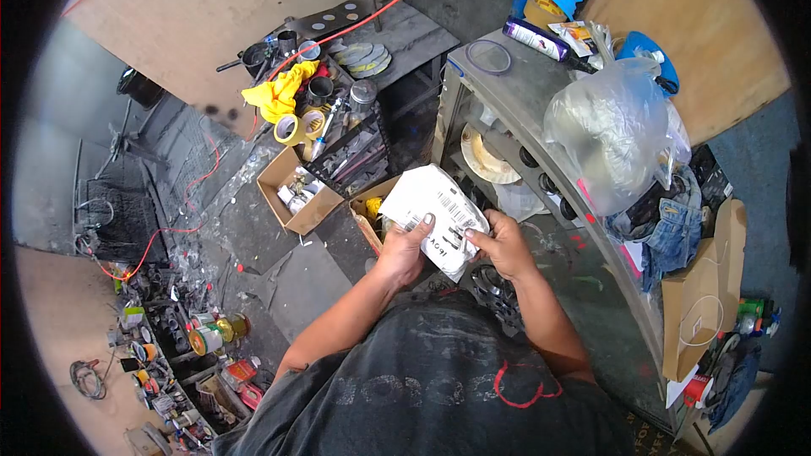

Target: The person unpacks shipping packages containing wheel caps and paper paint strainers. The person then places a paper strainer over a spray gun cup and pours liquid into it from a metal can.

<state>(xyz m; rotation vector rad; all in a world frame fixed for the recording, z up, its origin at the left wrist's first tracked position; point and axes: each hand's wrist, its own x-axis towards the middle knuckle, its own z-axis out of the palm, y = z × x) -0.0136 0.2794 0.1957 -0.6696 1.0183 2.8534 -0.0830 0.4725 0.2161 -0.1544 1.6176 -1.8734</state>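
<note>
A white packet (pixel 435 194) with a printed barcode label and handwritten black marks is held out in front of my body. My left hand (pixel 400 255) grips its lower left side, thumb on top of the label. On the lower right edge my right hand (pixel 505 249) pinches it, thumb also on the label side. The fingers beneath the packet are hidden. Just behind it, an open cardboard box (pixel 368 232) is partly covered by the packet and holds something yellow. Another small open box (pixel 274 190) with white items inside sits to the left.
A metal cabinet (pixel 557 177) with an open front stands to my right, a plastic bag (pixel 612 135) on its top. A yellow cloth (pixel 283 93), tape rolls and cups crowd a stand ahead. Cans (pixel 207 338) and clutter line the lower left. A red hose (pixel 156 236) crosses the left side.
</note>
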